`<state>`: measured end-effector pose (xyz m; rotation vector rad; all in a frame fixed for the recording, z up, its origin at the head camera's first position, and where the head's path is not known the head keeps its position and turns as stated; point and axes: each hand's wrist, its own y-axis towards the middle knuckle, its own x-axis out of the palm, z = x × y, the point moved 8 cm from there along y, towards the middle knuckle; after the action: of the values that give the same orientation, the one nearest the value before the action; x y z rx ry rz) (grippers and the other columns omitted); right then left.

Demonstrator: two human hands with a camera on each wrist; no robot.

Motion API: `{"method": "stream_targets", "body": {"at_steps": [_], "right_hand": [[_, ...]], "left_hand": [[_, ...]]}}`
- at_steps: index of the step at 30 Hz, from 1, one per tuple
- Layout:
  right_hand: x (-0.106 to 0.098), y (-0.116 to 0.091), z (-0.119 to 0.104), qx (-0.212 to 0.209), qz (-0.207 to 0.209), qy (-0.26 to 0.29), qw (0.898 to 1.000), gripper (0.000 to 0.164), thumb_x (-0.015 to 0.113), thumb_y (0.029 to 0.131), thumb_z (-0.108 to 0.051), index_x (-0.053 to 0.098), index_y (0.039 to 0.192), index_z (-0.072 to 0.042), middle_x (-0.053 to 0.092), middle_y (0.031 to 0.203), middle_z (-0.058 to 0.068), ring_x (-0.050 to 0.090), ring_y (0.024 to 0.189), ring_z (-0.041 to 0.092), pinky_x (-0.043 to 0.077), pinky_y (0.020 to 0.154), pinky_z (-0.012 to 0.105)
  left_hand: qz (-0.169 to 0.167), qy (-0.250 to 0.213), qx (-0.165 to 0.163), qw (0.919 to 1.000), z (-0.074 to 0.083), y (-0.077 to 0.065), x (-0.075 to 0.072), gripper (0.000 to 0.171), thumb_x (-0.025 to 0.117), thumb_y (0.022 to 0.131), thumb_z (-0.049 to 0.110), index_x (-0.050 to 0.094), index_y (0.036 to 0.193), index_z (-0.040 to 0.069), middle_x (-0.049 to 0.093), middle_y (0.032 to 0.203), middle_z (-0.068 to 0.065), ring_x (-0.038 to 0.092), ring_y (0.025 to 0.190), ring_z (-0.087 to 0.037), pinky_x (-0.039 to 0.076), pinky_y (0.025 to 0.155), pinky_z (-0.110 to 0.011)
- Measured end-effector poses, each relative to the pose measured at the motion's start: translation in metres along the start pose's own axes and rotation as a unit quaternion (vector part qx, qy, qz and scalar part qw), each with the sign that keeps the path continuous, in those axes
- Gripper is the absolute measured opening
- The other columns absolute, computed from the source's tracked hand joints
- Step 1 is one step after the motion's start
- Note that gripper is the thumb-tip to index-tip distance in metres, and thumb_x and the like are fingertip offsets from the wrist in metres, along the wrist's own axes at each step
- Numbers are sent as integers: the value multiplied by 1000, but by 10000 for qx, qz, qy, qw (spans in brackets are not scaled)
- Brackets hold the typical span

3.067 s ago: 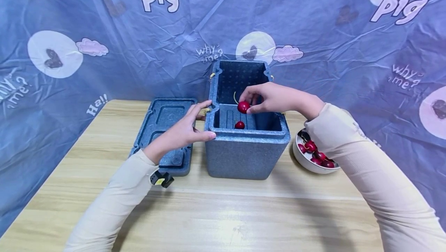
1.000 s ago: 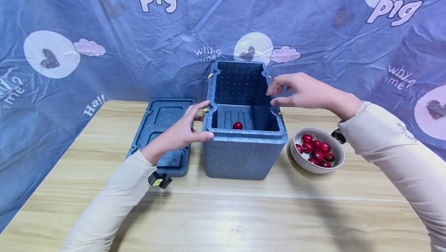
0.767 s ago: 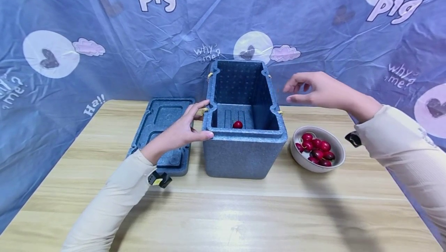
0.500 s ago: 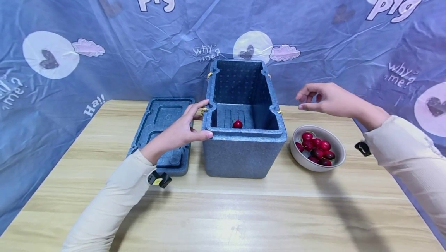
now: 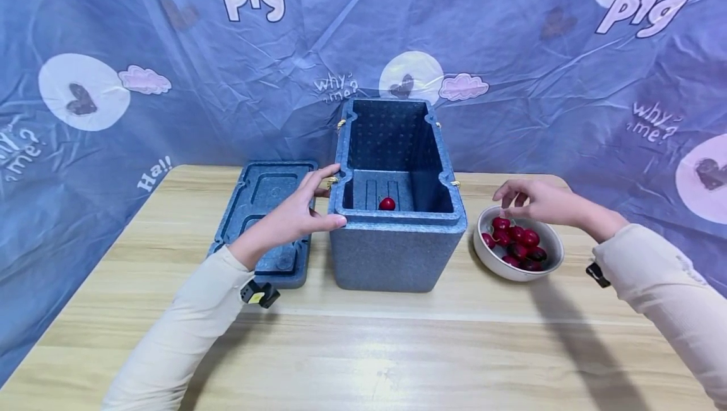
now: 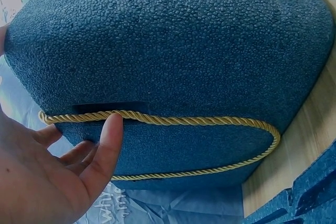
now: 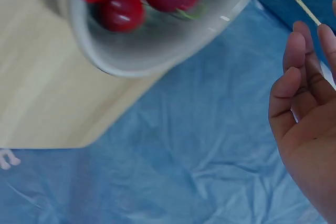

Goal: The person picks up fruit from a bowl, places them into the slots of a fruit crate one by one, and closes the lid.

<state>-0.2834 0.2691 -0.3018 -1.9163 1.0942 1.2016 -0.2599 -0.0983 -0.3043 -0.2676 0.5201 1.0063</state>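
A blue-grey foam box (image 5: pixel 392 259) stands without its lid in the middle of the table. One red cherry (image 5: pixel 387 204) lies on its floor. My left hand (image 5: pixel 292 212) rests against the box's left rim, thumb at the near corner and fingers farther back. In the left wrist view a finger touches the yellow cord (image 6: pixel 210 120) on the box's side. Over the far rim of a white bowl (image 5: pixel 490 267) hovers my right hand (image 5: pixel 536 201), its fingers loosely bent and holding nothing. Several cherries (image 5: pixel 530 238) lie in the bowl.
The box's lid (image 5: pixel 278 177) lies on the table left of the box, partly behind the left forearm. A patterned blue cloth (image 5: pixel 227 95) hangs behind the wooden table (image 5: pixel 352 348). The bowl sits close to the box's right side.
My right hand let go of a cherry over the box, moved right, and came down to the bowl. The left hand stays at the box rim.
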Motion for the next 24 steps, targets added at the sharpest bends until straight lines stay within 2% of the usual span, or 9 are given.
{"method": "stream_targets", "body": {"at_steps": [5,15,24], "right_hand": [[19,-3,12,37,-166,142,9998,25,73,83,-13,64,105,-4,66,85,-3,57,73,2,47,67,23],[34,-8,24,189,-515,504,9972,27,72,84,-13,63,106,-1,63,83,-1,54,71,0,46,66,22],[46,-13,33,212,-622,209,9976,30,75,82,-19,64,105,-4,64,83,-3,54,72,0,45,68,22]], "left_hand": [[-4,20,-10,10000,0,-1,0,91,68,81,54,16,153,36,15,156,-8,36,136,-30,48,89,-41],[0,2,-19,10000,0,-1,0,91,68,81,55,16,153,37,14,157,-7,36,136,-30,48,89,-40],[-19,7,-34,10000,0,-1,0,90,68,81,54,16,152,37,13,157,-6,37,136,-29,48,89,-41]]}}
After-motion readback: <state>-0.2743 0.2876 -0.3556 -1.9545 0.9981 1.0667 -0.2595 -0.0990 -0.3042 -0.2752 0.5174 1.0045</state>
